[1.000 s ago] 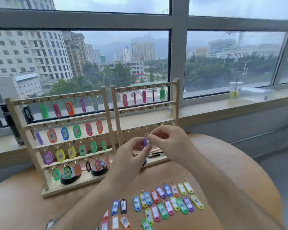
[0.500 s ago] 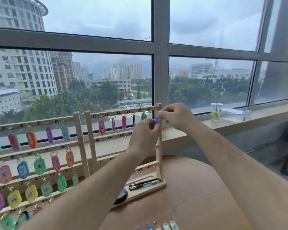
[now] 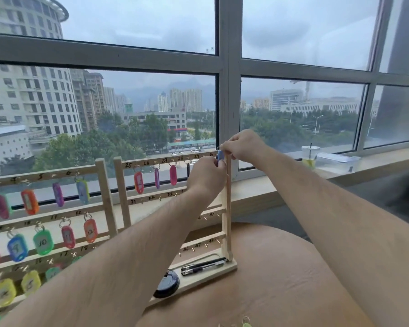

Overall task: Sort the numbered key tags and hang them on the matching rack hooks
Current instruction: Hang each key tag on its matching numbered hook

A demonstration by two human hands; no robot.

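Just left of the right rack point(image 3: 227, 208) stands the other rack point(image 3: 106, 197), mostly full. The hung tags point(image 3: 138, 182) dangle off the right rack's top rail, under 25 to 28. At that rack's top right corner, by the 30 mark, the left hand point(image 3: 207, 177) has a pinching grip on the blue tag point(image 3: 219, 155) low down, probably to steady it. The right hand point(image 3: 244, 145) pinches the ring end, I'd guess to steer it onto the hook. The tag's long axis runs near vertical, ring pointing up. Fingers hide the hook itself.
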